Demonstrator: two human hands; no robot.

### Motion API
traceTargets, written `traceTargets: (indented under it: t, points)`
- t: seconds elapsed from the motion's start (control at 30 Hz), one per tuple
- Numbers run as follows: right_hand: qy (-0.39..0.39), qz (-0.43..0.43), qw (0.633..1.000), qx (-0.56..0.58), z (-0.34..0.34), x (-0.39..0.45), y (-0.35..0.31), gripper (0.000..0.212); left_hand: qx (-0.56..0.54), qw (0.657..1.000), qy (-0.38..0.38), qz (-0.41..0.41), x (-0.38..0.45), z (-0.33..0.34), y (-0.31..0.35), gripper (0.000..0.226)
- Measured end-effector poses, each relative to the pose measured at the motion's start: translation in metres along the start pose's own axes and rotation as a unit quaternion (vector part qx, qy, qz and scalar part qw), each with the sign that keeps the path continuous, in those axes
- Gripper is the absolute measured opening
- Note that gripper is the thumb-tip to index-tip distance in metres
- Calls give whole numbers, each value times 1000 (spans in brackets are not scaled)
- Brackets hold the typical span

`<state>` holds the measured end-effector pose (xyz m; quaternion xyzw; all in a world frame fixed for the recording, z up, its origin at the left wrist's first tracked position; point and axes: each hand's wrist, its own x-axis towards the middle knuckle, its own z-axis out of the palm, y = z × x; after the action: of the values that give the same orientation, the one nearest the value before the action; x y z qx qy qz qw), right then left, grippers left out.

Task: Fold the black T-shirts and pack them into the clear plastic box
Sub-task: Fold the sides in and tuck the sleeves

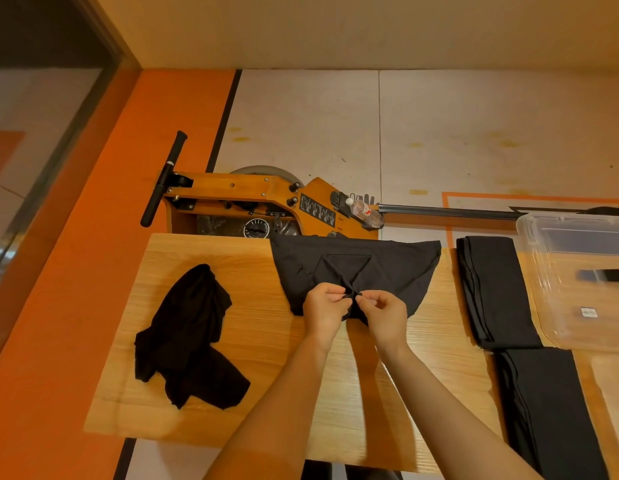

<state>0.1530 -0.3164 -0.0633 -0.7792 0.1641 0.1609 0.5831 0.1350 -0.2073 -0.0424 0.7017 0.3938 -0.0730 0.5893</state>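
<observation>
Centrally on the wooden tabletop (266,341), the left hand (323,308) and right hand (386,315) each pinch the near edge of a spread black T-shirt (398,268), with a crumpled shirt (187,337) left, two folded shirts (491,289) and the clear plastic box (578,271) right.

Wooden bench (266,375) carries spread black T-shirt (398,268) at far edge; crumpled shirt (187,337) left of it; two folded shirts (491,289) (550,410) right; clear plastic box (578,271) farthest right.
</observation>
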Motion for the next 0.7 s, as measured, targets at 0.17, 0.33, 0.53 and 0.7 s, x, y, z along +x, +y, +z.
traceTargets:
  t: [0.17, 0.33, 0.53, 0.7]
  points:
    - [-9, -14, 1000, 13, -2, -6, 0, 5, 24, 999, 28, 34, -5, 5, 0, 21]
    - [-9, -21, 1000, 11, -3, -8, 0, 4, 13, 998, 46, 37, -10, 8, 1, 26]
    - [-9, -24, 1000, 5, -5, -9, -1, 6, -5, 998, 36, 47, -11, 8, -1, 23]
    - [1, -32, 999, -7, -4, -13, -4, 7, 26, 996, 49, 70, -9, 10, -1, 19]
